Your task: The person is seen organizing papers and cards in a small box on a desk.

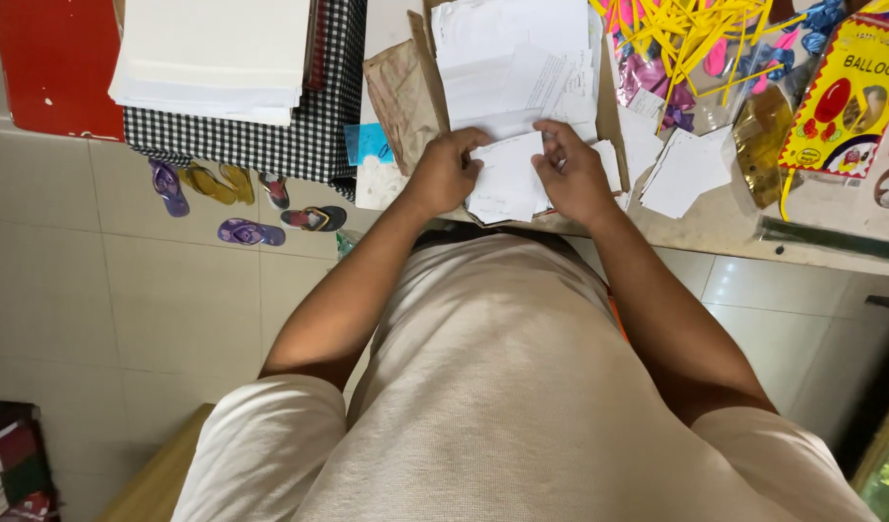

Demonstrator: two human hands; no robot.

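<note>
Both hands — left hand [446,169] and right hand [572,172] — have fingers curled shut on a small stack of white paper slips [507,182] at the tabletop [744,227] edge. Loose slips could slide off onto the floor if the grip slackens.

- Paper sheets [510,179] under both hands: white, faint grey print.
- Paper stack [213,58]: plain white.
- Cloth [314,126] beneath stack: black-and-white small check.
- Board [53,63] at left: solid red.
- Sticks [686,39]: bright yellow, over pink and blue pieces.
- Packet [845,97]: yellow, red border.
- Sandals [251,232]: purple; one pair [222,182] mustard.
- Shirt [502,387]: pale beige, unpatterned.
- Floor tiles [97,280]: cream.
</note>
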